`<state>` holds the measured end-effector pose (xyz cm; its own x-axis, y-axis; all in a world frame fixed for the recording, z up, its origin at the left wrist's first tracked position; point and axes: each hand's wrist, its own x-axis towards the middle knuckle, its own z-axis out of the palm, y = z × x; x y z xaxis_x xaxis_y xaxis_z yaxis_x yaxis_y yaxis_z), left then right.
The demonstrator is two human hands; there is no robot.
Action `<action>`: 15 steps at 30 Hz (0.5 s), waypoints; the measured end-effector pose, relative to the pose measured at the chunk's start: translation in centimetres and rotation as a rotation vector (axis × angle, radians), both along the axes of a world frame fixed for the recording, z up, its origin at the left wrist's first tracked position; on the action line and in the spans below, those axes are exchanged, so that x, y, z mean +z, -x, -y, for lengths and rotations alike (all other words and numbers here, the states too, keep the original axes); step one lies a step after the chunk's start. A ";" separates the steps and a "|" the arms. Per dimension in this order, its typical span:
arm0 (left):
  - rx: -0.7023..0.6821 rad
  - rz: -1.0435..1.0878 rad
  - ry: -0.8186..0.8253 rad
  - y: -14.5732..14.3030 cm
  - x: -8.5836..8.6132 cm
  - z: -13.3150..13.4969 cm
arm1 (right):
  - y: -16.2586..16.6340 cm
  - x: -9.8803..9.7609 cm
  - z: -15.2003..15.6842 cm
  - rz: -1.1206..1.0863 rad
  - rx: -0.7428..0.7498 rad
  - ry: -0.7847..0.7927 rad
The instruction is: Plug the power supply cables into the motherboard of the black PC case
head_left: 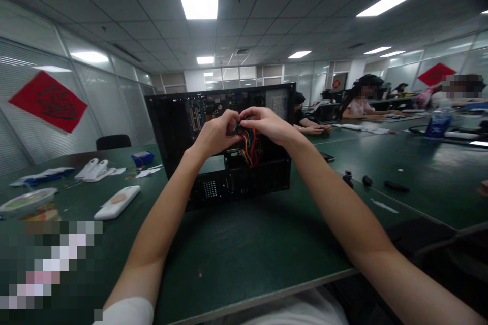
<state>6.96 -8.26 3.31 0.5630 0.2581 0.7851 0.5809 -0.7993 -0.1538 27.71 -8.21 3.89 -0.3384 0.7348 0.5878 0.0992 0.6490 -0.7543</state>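
Observation:
An open black computer case [244, 183] stands on the green table in front of me, its inside facing me. A motherboard [217, 103] shows in its upper part. From between my hands a bundle of coloured cables [250, 151], red, yellow and black, hangs down inside the case. My left hand [218, 133] is closed, thumb and fingers pinched at the bundle's upper end. Opposite it, my right hand [267, 123] pinches the same end, fingertips almost touching the left ones. The cable end itself is mostly hidden by my fingers.
On the left lie a white power bank-like block [118, 203], a plastic tub [28, 203], white items [95, 170] and a blue packet [143, 158]. Small black parts [396, 186] lie right. Co-workers sit beyond, near a blue bottle [438, 123]. The table's front edge [267, 297] is close.

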 end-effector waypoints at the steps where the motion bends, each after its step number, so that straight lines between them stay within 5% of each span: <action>1: 0.008 0.007 -0.002 0.0 0.0 0.0 | 0.0 0.0 0.0 -0.007 -0.005 0.005; 15: 0.057 -0.021 0.052 0.2 -0.2 -0.2 | 0.4 -0.5 -0.7 -0.016 0.042 0.055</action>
<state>6.78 -8.04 3.10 0.5624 0.3303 0.7580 0.6229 -0.7722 -0.1256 27.29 -7.55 3.34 -0.3603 0.7516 0.5525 0.0604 0.6098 -0.7902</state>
